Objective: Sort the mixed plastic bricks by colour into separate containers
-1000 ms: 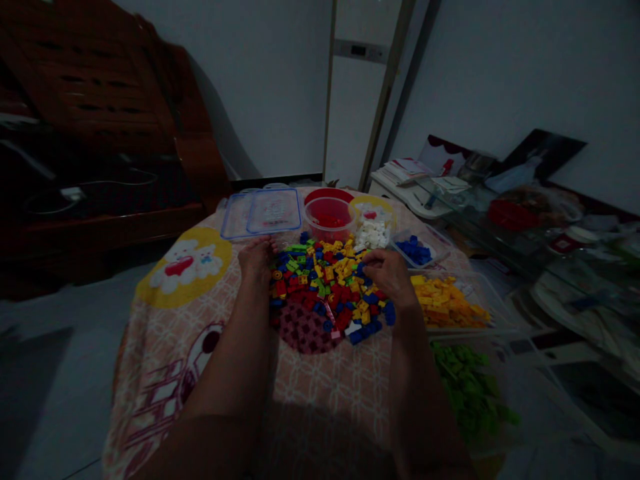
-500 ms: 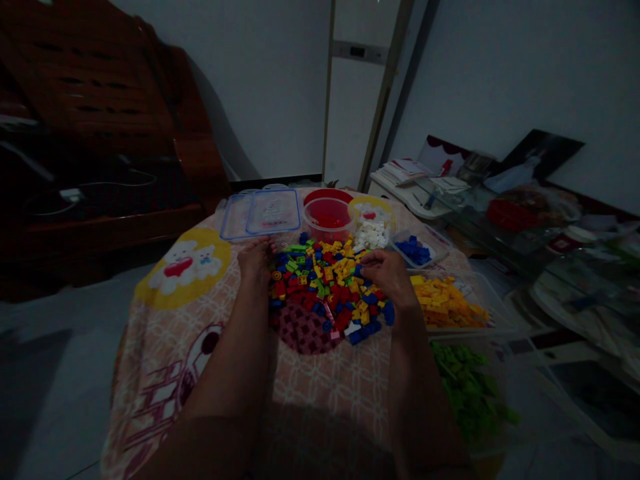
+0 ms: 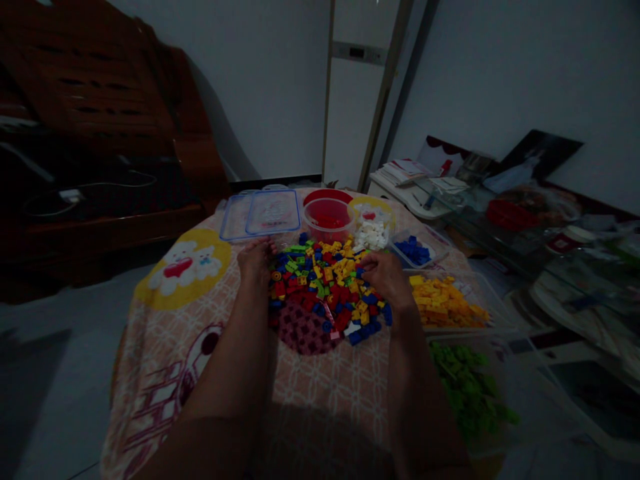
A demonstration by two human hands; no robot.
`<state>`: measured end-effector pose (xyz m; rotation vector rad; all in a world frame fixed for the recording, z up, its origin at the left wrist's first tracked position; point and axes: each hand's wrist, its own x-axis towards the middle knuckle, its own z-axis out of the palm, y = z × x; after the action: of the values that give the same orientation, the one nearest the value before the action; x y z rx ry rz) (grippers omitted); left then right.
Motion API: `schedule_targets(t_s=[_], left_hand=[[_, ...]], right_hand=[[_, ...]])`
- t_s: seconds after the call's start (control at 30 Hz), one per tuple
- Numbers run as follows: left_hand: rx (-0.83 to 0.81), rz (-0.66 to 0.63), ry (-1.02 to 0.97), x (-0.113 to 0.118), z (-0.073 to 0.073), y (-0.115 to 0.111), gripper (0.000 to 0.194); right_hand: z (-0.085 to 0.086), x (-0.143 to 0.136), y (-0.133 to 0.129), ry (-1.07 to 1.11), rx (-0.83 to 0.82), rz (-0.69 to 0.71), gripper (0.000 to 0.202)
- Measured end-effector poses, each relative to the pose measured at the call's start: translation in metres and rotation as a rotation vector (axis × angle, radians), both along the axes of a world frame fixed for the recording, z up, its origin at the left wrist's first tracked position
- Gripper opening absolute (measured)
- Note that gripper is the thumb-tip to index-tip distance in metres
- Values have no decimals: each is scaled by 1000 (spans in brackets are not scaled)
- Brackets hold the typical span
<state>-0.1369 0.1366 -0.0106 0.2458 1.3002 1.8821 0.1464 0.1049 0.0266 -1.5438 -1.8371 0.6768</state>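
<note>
A mixed heap of toy building bricks (image 3: 327, 277), in red, yellow, blue and green, lies on the patterned tablecloth (image 3: 330, 387). My left hand (image 3: 255, 259) rests at the heap's left edge with its fingers curled; whatever may be in them is hidden. Over the right side of the heap, my right hand (image 3: 384, 272) has thumb and fingers pinched together near blue and yellow bricks. Anything between those fingertips is too small and dark to make out. A pink piece (image 3: 330, 321) and a white piece (image 3: 352, 329) lie at the heap's near side.
Behind the heap stand a clear round tub (image 3: 327, 220) with red bricks and a pile of white bricks (image 3: 371, 235). Boxes of blue (image 3: 413, 250), yellow (image 3: 445, 301) and green bricks (image 3: 467, 387) line the right side. Blue-rimmed lids (image 3: 260, 215) lie back left.
My right hand has drawn back very slightly to the right, its fingertips now a little apart from a blue brick. My left hand is nearly unmoved.
</note>
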Motion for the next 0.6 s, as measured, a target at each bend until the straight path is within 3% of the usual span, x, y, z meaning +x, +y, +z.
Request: schedule_targets(t_s=[0.1,0.3,0.47,0.6], left_hand=[[3,-7,2,-1,-2,1,17],[14,6,3,-3,-6,4,15],[6,-6,16,-4,-7,4,16],[-5,-16,39,-6,-9,5,16]], right_hand=[[2,1,-1,-69,18,-5,24],[1,0,1,145,-11,-7,26],[-8,1,9,452,-27,-282,28],[-21,12,21,803,221,-605,27]])
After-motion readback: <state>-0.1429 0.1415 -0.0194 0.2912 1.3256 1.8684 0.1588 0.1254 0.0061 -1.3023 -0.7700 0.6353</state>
